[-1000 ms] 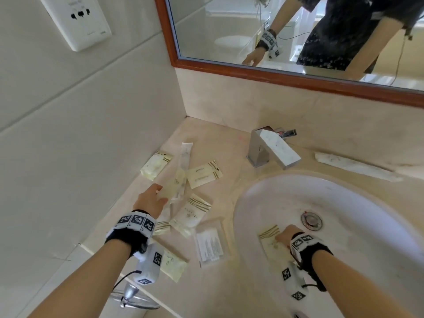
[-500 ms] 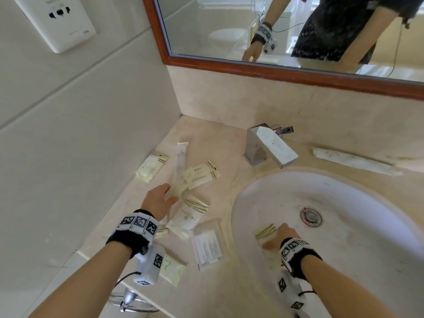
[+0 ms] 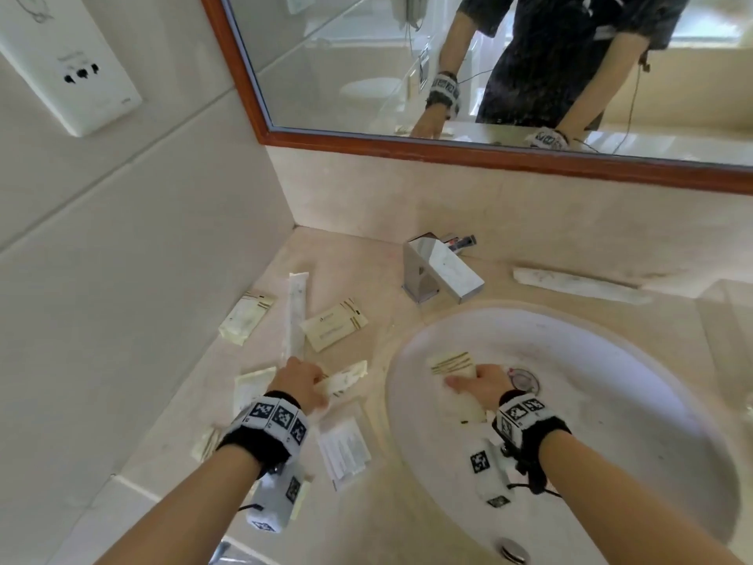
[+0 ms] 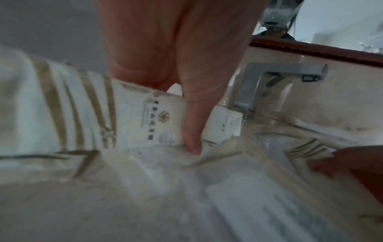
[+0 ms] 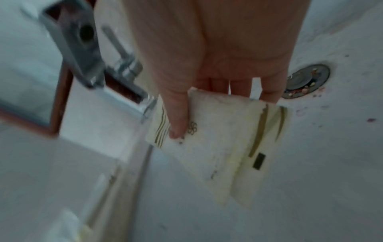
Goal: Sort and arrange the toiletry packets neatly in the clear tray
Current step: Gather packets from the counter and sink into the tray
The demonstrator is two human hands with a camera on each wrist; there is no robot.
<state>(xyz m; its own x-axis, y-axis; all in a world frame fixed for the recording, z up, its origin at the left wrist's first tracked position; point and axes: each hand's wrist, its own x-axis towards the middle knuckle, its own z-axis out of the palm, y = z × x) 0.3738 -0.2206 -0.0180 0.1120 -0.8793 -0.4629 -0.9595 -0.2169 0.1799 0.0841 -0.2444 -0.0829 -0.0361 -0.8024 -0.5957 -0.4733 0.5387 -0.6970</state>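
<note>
Cream toiletry packets with gold stripes lie scattered on the beige counter (image 3: 358, 263) left of the sink. My left hand (image 3: 315, 387) hovers over the near ones and pinches one cream packet (image 3: 346, 379) between thumb and fingers; its printed logo shows in the left wrist view (image 4: 161, 117). My right hand (image 3: 462, 381) is down in the white basin (image 3: 611, 401) and pinches two stacked packets (image 5: 228, 144), with the thumb on top. A faint clear tray (image 3: 729, 320) shows at the right edge.
A chrome faucet (image 3: 440, 271) stands behind the basin, and the drain (image 3: 523, 379) is just right of my right hand. Loose packets (image 3: 334, 325), a long white sachet (image 3: 296, 316) and a clear sachet (image 3: 344, 446) lie on the counter. A tiled wall closes the left side.
My left hand took one packet from the pile and drew it back toward me. My right hand stayed in the basin and lifted its packets off the bowl.
</note>
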